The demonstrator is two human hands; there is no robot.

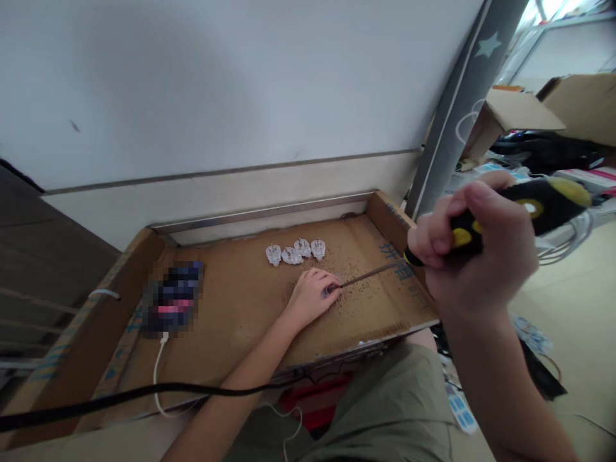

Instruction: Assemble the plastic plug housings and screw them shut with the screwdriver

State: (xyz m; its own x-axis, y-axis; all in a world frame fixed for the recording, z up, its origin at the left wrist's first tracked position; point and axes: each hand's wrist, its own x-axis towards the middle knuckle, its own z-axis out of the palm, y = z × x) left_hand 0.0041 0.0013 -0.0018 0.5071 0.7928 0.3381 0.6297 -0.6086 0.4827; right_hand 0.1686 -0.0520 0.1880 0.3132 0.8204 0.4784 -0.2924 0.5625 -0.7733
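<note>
My right hand is wrapped around the black and yellow handle of a screwdriver. Its long thin shaft slants down to the left, and the tip meets a small piece at my left hand. My left hand presses that piece, a plug, against the cardboard with closed fingers. Most of the plug is covered by the fingers. Just beyond the left hand, several clear plugs with metal pins sit in a row, pins upward.
A cardboard tray with raised sides forms the work surface, scattered with dark specks. At its left lies a blurred-out phone-like object with a white cable. A black cable crosses the front. Cardboard boxes stand at right.
</note>
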